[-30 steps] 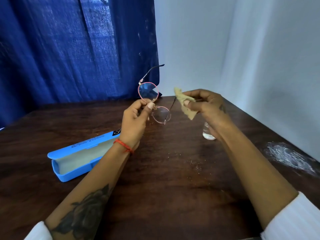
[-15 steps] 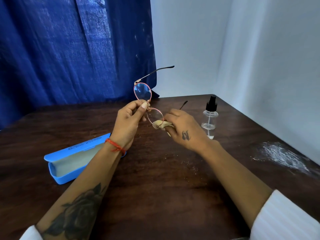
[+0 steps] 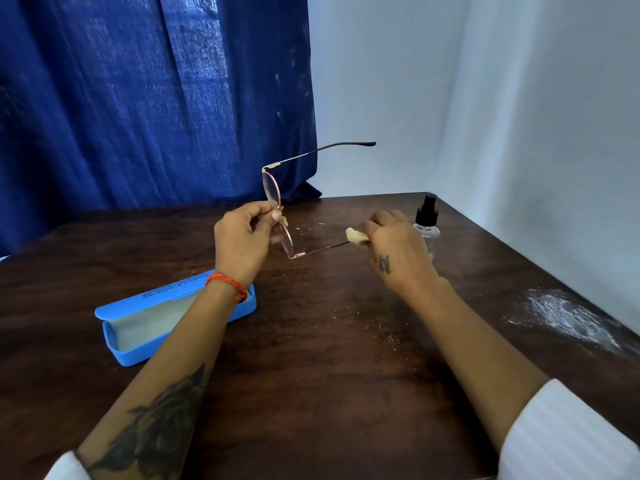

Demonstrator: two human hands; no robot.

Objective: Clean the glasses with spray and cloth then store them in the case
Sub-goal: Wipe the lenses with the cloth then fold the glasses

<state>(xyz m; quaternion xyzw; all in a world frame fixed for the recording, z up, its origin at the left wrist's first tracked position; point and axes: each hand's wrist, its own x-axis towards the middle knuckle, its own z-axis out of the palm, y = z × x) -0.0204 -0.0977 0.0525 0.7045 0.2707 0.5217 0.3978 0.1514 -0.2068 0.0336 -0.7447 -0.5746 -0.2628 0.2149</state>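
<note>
My left hand (image 3: 242,242) pinches the pink-rimmed glasses (image 3: 272,190) at the bridge, holding them upright and edge-on above the table. One temple arm points right at the top, the other runs right from the lower lens. My right hand (image 3: 394,247) grips the small beige cloth (image 3: 356,235) around the end of that lower arm. The open blue case (image 3: 156,323) lies on the table to the left, partly behind my left forearm. The clear spray bottle (image 3: 427,226) with a black pump stands just behind my right hand.
A dark wooden table (image 3: 311,375) holds everything. A white powdery smear (image 3: 568,317) marks its right side, with small crumbs near the middle. A blue curtain (image 3: 138,98) hangs behind on the left, and a white wall stands to the right.
The glasses have turned edge-on to me. My right hand with the cloth has slid from the lower lens out along the lower temple arm, to the right.
</note>
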